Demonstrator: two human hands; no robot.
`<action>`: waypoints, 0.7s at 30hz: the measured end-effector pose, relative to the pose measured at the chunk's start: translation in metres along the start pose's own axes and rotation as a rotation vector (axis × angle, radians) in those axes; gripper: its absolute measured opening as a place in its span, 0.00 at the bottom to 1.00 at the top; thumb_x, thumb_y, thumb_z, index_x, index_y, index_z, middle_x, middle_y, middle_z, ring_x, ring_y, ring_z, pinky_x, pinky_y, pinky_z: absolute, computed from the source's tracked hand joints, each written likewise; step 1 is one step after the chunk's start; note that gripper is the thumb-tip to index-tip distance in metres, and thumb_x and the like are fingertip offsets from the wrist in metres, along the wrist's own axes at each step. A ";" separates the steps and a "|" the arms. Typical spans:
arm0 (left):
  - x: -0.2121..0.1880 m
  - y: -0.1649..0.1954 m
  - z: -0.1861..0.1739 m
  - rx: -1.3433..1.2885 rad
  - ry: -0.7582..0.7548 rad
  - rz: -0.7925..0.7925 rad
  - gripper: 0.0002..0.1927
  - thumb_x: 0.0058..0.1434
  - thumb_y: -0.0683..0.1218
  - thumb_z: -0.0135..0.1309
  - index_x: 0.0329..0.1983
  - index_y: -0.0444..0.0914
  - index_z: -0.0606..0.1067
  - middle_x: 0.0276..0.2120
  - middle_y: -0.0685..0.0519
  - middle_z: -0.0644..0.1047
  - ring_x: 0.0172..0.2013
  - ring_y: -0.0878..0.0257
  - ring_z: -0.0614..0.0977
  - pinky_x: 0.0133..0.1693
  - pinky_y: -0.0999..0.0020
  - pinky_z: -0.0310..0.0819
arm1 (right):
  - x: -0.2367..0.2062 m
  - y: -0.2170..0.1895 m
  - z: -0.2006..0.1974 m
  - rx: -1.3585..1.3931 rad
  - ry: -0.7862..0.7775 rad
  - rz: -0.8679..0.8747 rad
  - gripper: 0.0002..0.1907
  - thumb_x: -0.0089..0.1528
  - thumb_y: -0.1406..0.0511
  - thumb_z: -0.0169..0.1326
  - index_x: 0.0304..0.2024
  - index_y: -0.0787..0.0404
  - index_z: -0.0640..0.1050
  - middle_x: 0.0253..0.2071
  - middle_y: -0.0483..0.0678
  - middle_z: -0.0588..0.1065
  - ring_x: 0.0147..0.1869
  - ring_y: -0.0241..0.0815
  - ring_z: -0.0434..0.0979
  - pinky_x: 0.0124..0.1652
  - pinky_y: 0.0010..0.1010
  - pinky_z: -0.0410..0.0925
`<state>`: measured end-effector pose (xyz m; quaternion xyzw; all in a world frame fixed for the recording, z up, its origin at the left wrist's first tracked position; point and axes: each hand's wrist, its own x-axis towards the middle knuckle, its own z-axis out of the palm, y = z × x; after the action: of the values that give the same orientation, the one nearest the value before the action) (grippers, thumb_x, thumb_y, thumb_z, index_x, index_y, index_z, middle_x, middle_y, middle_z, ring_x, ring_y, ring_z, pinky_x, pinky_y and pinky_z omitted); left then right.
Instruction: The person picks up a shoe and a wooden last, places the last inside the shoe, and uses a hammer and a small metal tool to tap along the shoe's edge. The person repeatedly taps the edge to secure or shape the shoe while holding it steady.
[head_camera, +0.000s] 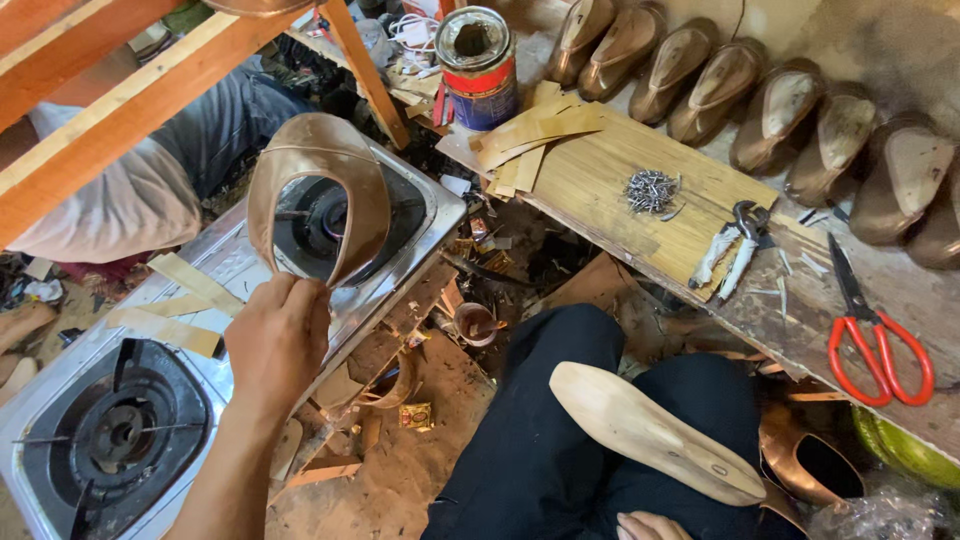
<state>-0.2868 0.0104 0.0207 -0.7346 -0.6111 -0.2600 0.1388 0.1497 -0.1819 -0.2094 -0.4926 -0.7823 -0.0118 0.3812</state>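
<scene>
My left hand (275, 340) pinches the lower edge of a tan leather shoe upper (320, 180), holding it up over the far burner (325, 220) of a steel gas stove (240, 265). Only the fingertips of my right hand (650, 525) show at the bottom edge; they touch the heel end of a wooden shoe last (650, 430) lying across my lap in black trousers. I cannot see whether that hand grips the last.
A wooden board (620, 190) holds a pile of nails (650, 190), pincers (740, 235), leather strips (535, 135) and a glue tin (478, 65). Red-handled scissors (875, 340) lie right. A row of lasted shoes (760, 95) lines the back. Another person sits upper left.
</scene>
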 end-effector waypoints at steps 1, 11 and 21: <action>-0.001 0.001 -0.004 0.000 -0.011 0.003 0.02 0.61 0.43 0.59 0.36 0.41 0.77 0.32 0.51 0.75 0.35 0.51 0.79 0.34 0.54 0.71 | -0.001 0.000 0.001 -0.004 -0.001 -0.001 0.08 0.54 0.59 0.62 0.33 0.55 0.83 0.27 0.44 0.79 0.29 0.37 0.81 0.31 0.30 0.77; -0.012 0.009 -0.013 0.118 -0.043 0.080 0.04 0.58 0.42 0.59 0.36 0.42 0.78 0.31 0.53 0.74 0.34 0.54 0.78 0.34 0.58 0.72 | -0.009 0.002 -0.003 0.009 -0.014 -0.016 0.08 0.54 0.60 0.63 0.34 0.55 0.83 0.28 0.44 0.80 0.29 0.37 0.82 0.31 0.29 0.77; -0.020 0.009 0.009 -0.108 0.003 0.033 0.07 0.59 0.42 0.58 0.40 0.41 0.77 0.37 0.52 0.77 0.38 0.54 0.79 0.38 0.61 0.73 | -0.011 0.004 -0.010 -0.009 -0.151 -0.005 0.10 0.54 0.59 0.61 0.34 0.55 0.86 0.30 0.45 0.81 0.32 0.39 0.84 0.34 0.31 0.78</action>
<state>-0.2781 -0.0031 0.0032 -0.7507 -0.5838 -0.2914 0.1040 0.1614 -0.1923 -0.2105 -0.4919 -0.8100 0.0208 0.3186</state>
